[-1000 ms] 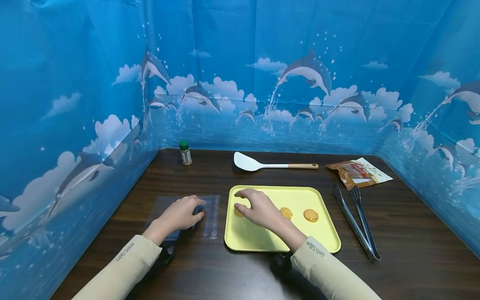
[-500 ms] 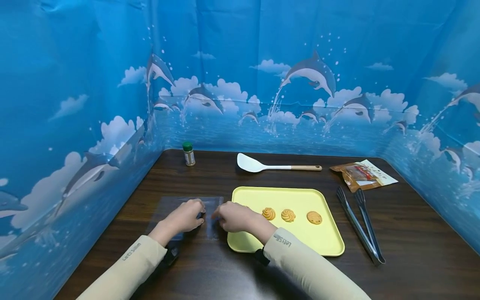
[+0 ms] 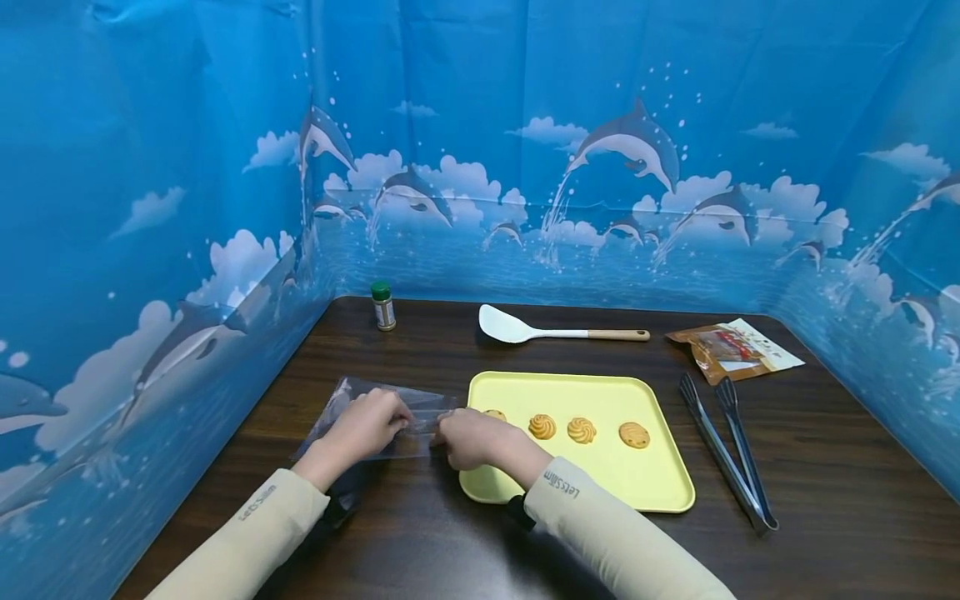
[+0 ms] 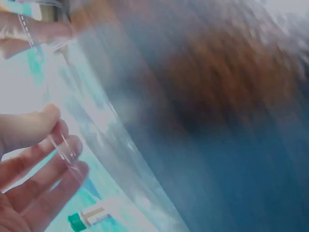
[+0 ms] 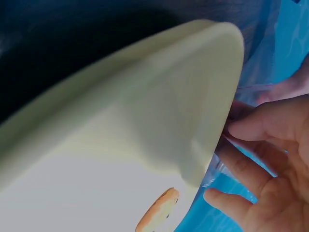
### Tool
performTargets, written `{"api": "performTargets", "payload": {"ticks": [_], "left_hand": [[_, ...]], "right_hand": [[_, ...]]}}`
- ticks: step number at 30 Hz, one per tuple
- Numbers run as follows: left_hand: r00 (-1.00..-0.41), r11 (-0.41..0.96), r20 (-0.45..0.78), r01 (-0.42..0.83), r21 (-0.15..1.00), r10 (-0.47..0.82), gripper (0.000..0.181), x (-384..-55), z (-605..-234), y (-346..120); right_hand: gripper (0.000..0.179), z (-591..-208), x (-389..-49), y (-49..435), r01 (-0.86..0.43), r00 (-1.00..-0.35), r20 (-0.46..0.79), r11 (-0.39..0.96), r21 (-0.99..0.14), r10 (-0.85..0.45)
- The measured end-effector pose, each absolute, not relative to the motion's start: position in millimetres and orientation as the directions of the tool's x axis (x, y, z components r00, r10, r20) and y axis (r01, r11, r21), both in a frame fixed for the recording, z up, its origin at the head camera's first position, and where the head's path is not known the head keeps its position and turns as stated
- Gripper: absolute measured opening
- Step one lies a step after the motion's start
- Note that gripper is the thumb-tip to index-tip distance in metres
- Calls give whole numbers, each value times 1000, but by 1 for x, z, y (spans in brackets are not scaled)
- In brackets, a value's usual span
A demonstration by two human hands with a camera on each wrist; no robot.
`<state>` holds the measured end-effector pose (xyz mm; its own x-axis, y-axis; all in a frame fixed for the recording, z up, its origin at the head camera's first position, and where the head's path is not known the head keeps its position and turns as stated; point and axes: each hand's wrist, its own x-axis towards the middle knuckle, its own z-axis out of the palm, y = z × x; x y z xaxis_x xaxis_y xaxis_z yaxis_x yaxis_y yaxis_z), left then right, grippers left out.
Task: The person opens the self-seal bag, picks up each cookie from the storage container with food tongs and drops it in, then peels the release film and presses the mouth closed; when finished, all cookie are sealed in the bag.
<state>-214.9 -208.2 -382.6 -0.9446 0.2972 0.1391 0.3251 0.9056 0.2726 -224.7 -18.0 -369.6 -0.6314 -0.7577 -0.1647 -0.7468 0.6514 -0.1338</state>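
A clear plastic zip bag (image 3: 426,417) lies partly raised off the dark table, left of the yellow tray. My left hand (image 3: 366,427) pinches its edge; in the left wrist view, the thumb and fingertips (image 4: 52,115) hold the thin film. At the bag's right end my right hand (image 3: 474,437) pinches the edge, over the tray's left rim. The right wrist view shows that hand (image 5: 270,145) close beside the tray wall, its fingertips partly hidden. On the yellow tray (image 3: 570,483) are several cookies (image 3: 581,430), the leftmost partly covered by my right hand.
A green-capped seasoning jar (image 3: 383,308) stands at the back left. Behind the tray lies a white spatula (image 3: 517,327) with a wooden handle. To the right are a brown snack packet (image 3: 735,348) and metal tongs (image 3: 723,454). A dolphin-printed curtain (image 3: 480,150) surrounds the table.
My right hand has moved left from over the tray to the bag's right end and taken hold of it. The bag, flat before, is now lifted and skewed between both hands.
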Motion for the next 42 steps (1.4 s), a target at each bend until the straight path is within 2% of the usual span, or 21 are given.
{"api": "performTargets", "payload": {"ticks": [9, 14, 19, 23, 29, 42], "left_hand": [[-929, 873, 308, 316, 372, 206, 4, -204, -366, -229], [-928, 852, 342, 296, 433, 148, 5, -195, -353, -235], [-921, 858, 360, 302, 415, 150, 4, -190, -349, -234], [-916, 868, 373, 298, 397, 144, 4, -190, -351, -232], [-907, 873, 385, 321, 368, 172, 4, -193, -356, -230], [-896, 880, 400, 337, 335, 191, 5, -194, -362, -231]], "right_hand": [[39, -372, -227, -15, -767, -608, -144, 625, -147, -781], [39, -371, -229, -15, -762, -610, -151, 628, -158, -778], [42, -368, -231, -12, -726, -623, -180, 649, -227, -761], [47, -366, -233, -9, -727, -598, -204, 632, -268, -775], [50, -368, -234, -5, -712, -596, -208, 630, -309, -776], [48, -365, -222, 16, -704, -614, -99, 600, -381, -783]]}}
